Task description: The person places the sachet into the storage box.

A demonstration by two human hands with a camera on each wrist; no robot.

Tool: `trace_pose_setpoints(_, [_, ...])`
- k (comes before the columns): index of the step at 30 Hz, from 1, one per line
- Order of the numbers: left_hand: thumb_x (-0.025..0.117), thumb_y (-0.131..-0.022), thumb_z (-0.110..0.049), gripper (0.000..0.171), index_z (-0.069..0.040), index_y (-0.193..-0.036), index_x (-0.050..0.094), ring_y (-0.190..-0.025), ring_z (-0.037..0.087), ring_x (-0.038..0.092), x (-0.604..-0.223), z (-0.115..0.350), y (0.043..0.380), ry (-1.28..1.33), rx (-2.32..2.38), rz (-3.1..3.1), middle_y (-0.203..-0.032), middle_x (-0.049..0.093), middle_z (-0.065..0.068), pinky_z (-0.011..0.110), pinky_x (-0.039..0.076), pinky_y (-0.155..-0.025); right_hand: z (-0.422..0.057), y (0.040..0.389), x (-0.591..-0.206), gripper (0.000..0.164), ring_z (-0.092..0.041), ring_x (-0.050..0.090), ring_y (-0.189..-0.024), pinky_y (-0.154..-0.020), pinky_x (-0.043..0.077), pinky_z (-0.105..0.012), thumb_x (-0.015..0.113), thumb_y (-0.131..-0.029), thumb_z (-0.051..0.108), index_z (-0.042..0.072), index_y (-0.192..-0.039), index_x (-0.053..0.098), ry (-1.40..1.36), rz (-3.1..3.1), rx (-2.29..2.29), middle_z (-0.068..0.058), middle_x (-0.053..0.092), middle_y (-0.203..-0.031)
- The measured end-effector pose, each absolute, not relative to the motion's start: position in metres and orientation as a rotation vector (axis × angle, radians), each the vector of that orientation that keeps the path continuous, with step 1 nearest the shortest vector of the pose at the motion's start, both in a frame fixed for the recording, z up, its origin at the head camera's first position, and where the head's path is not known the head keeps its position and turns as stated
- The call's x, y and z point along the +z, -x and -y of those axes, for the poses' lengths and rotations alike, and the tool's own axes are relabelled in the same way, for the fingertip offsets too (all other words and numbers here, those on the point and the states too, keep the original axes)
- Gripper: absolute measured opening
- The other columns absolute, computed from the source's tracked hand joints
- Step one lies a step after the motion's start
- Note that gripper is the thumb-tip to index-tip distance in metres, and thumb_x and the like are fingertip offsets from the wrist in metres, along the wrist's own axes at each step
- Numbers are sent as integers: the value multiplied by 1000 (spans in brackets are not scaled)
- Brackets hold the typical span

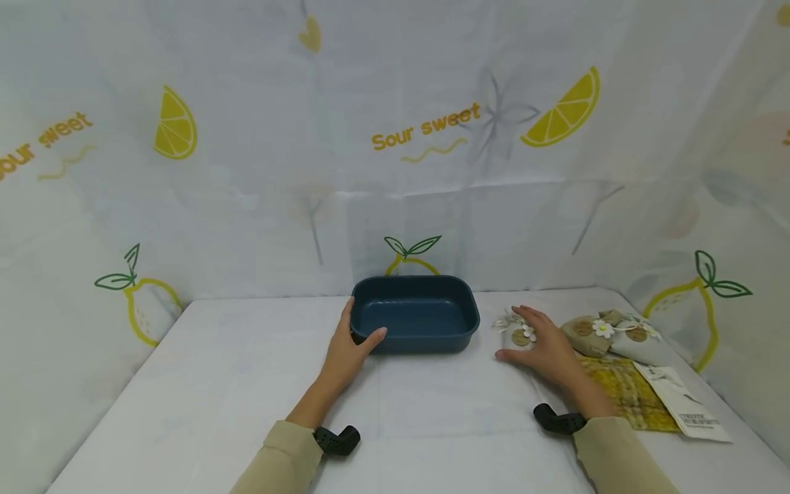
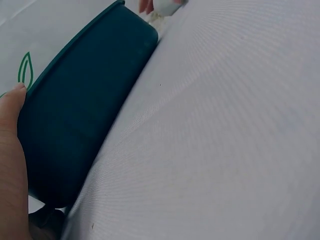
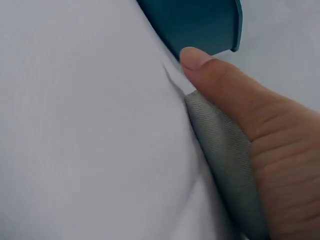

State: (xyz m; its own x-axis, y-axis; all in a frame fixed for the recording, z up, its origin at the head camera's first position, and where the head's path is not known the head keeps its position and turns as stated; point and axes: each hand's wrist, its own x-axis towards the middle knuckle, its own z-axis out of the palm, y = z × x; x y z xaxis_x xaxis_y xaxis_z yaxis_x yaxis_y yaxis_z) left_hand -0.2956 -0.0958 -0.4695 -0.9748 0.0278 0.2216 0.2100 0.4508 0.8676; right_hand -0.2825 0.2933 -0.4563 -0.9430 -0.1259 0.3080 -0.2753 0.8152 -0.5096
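A dark blue rectangular basin point(image 1: 413, 343) sits near the back of the white table. At its left end, my left hand point(image 1: 342, 353) grips it, thumb by the front rim and the other fingers along the side, partly hidden. The basin's wall point(image 2: 85, 100) fills much of the left wrist view. To the right, my right hand point(image 1: 546, 353) reaches around a small pale drawstring sachet point(image 1: 517, 336) with a white flower and round tag. Thumb and fingers are spread either side of it. In the right wrist view, the straight thumb lies above the grey sachet fabric point(image 3: 220, 145).
Two more sachets, one brown point(image 1: 583, 336) and one pale point(image 1: 638, 346), lie right of my right hand. In front of them are a yellow plaid cloth point(image 1: 629, 391) and a white printed packet point(image 1: 685, 405). A lemon-print curtain point(image 1: 265, 226) hangs behind the table.
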Motion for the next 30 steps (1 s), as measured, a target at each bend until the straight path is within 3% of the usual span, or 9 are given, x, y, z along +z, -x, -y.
trace_pose_setpoints(7, [70, -89, -59, 100, -28, -164, 11, -157, 32, 23, -472, 92, 296, 219, -1559, 2531, -171, 19, 2, 62, 27, -122, -296, 282, -465, 103, -53, 37, -141, -106, 36, -72, 93, -68, 46, 6, -151, 45, -278, 2698, 882, -29, 37, -156])
trace_pose_setpoints(15, [70, -89, -58, 99, -29, -164, 11, -157, 32, 24, -471, 95, 296, 209, -1542, 2515, -171, 19, 1, 61, 27, -122, -291, 285, -469, 71, -44, 51, -130, -105, 40, -65, 92, -72, 37, 6, -128, 61, -293, 2648, 913, -22, 58, -137])
trace_pose_setpoints(20, [70, -89, -58, 100, -29, -164, 10, -157, 31, 23, -471, 96, 297, 224, -1541, 2518, -171, 18, 0, 61, 27, -122, -286, 282, -466, 57, -45, 53, -126, -103, 42, -66, 88, -76, 26, 4, -123, 63, -191, 2634, 934, -25, 58, -134])
trace_pose_setpoints(25, [69, -90, -58, 98, -28, -164, 12, -156, 32, 24, -471, 97, 297, 221, -1538, 2510, -170, 20, 2, 63, 27, -121, -282, 280, -463, 54, -46, 54, -126, -103, 43, -66, 86, -78, 24, 3, -123, 64, -137, 2636, 949, -27, 58, -135])
trace_pose_setpoints(30, [69, -90, -56, 100, -27, -165, 10, -156, 33, 24, -470, 96, 294, 227, -1543, 2510, -171, 18, 2, 63, 27, -121, -281, 279, -462, 53, -39, 60, -112, -90, 51, -51, 86, -78, 25, 4, -122, 65, -91, 2597, 974, -24, 61, -131])
